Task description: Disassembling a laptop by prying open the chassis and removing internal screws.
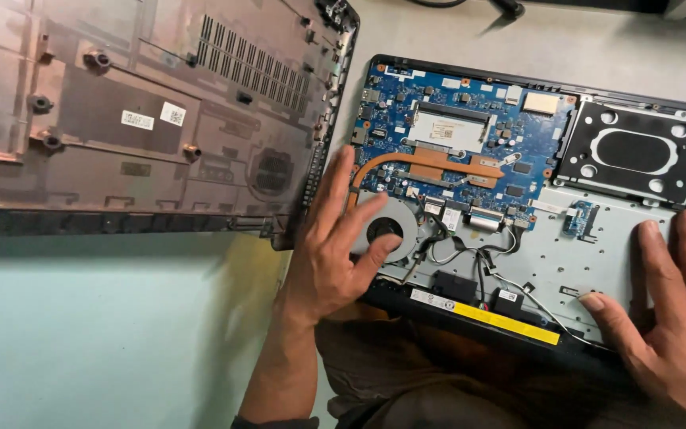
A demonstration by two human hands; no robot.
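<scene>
Seen from the head camera, an opened laptop (518, 199) is laid on the grey table (121, 334), close to its near edge, with its long axis running left to right. Inside its black shell are held a blue circuit board (470, 131), a copper heat pipe (446, 165), a round fan (391, 226) and, at the far right corner, an empty black drive bay (637, 151). A yellow strip label (510, 322) is fixed along the near edge, and a white rectangular label sits on the memory module (444, 131). The removed bottom cover (152, 111) is laid inside-up to the left, with two small white stickers (152, 117) near its middle. The left hand (335, 246) is spread open, flat over the fan's left side, gripping nothing. The right hand (668, 310) is pressed open on the pale metal plate (565, 262) at the near right corner, holding nothing.
</scene>
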